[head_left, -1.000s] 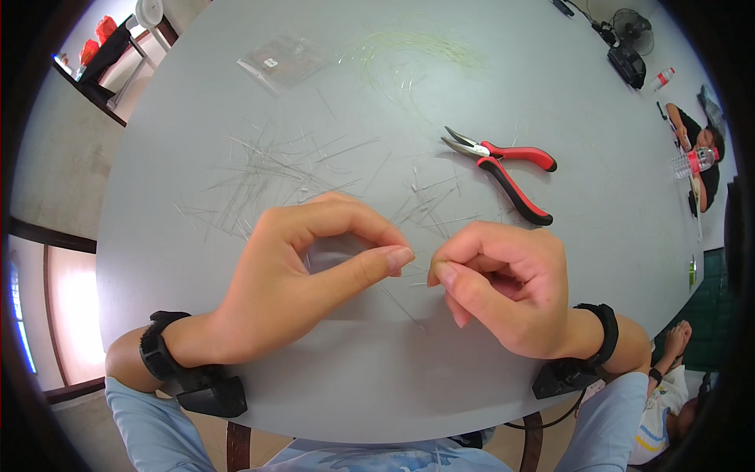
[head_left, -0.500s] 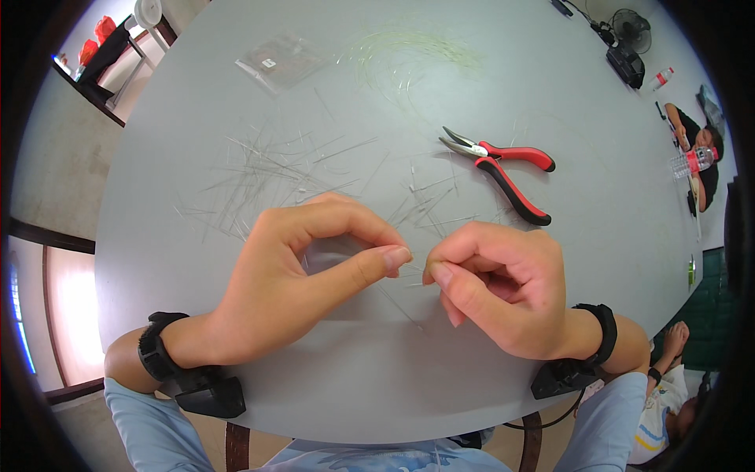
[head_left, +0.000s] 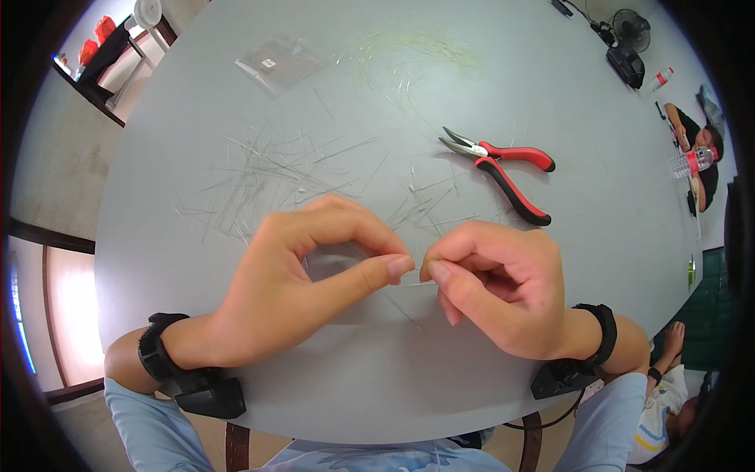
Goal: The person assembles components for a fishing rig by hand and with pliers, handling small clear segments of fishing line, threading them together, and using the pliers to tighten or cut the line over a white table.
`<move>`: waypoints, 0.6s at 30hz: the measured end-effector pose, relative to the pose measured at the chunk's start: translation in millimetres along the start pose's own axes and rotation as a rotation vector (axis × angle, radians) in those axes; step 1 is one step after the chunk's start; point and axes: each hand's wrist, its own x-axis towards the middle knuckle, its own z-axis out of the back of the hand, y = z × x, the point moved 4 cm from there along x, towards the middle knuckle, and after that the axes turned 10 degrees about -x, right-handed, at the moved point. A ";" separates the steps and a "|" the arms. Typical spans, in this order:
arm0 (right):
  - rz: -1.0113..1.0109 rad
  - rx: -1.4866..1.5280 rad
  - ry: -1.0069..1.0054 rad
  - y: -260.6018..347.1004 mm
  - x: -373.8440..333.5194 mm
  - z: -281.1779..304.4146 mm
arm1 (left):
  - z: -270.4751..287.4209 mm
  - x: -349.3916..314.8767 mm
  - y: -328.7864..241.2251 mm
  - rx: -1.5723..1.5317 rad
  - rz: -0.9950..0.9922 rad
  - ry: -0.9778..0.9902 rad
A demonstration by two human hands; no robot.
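Fingers of our left hand [head_left: 271,295] are bent in a round shape, with the tips of the thumb and pointer pinched together near the middle of the frame. Fingers of our right hand [head_left: 515,287] are curled in, and their thumb and pointer pinch too, just beside the left tips. We cannot tell if either pinch has hold of something thin.

Under our hands, one long, thin grey stick with a tiny pale tip [head_left: 403,310] slants from the left thumb toward the lower middle. We cannot tell if it touches the thumb.

A big messy pile of thin silver-grey sticks [head_left: 275,162] lies on the smooth grey tabletop [head_left: 377,385], left of the middle and above our left hand. A smaller bunch of thin grey sticks [head_left: 429,206] sits in the middle, just above our right hand.

Right of that bunch, we see bent-nose pliers with red and black handles [head_left: 482,153], their mouth a little open. A loose curl of thin, pale yellow-green strands [head_left: 429,46] lies at the top middle. A flat, clear plastic bag with a small white tag [head_left: 287,63] lies at the upper left.

We wear black bands [head_left: 161,350] on both wrists and light blue sleeves [head_left: 161,425].
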 end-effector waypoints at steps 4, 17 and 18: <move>0.008 -0.017 -0.040 -0.7 0.1 -0.3 | 0.5 0.3 -1.1 0.040 -0.047 0.035; 0.066 -0.157 -0.045 5.4 0.7 1.6 | -1.7 -1.3 0.3 0.054 -0.019 0.055; 0.078 -0.170 -0.047 5.4 0.9 0.5 | -1.7 -1.4 0.7 0.054 -0.020 0.055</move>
